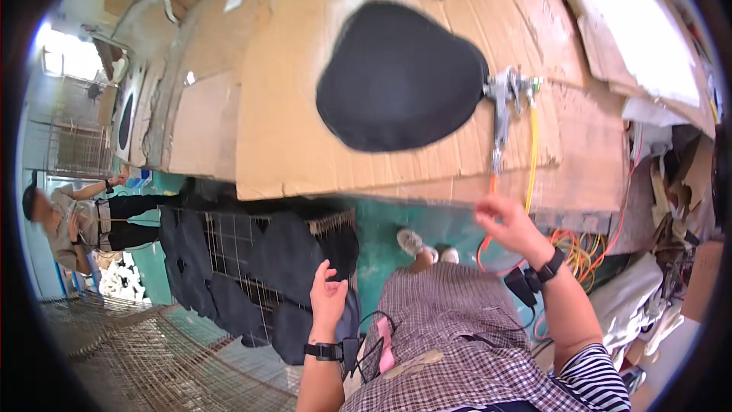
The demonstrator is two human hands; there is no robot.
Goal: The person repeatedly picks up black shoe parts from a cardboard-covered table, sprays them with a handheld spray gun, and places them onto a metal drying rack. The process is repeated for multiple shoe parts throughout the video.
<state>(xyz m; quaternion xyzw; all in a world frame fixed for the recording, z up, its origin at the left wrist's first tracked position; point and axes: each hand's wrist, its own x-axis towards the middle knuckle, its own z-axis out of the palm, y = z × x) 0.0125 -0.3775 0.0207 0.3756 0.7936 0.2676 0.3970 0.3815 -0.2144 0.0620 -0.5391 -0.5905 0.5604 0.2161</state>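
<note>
On the large brown cardboard sheet [282,137], which covers the work table, lies a flat black pad [400,76] of rounded, almost triangular shape. At its right edge lies a silver metal spray gun [499,107] with its handle toward the person; whether the front of the gun touches the pad or is just beside it, I cannot tell. From the end of the handle an orange hose [494,183] goes down over the table edge, and a thin yellow hose [532,156] runs next to it. The right hand [515,229] is near the table edge, its fingers loosely bent and not closed on anything; it overlaps the orange hose in the view, so contact between them is not clear. The left hand [328,305] is released also, with half-curled fingers, well apart from the spray gun. Behind it, to the left, stands a metal wire rack [236,240] hung with dark, rounded pieces [286,255]. Farther left, a co-worker in a light shirt [84,217] stands near the wall.
</note>
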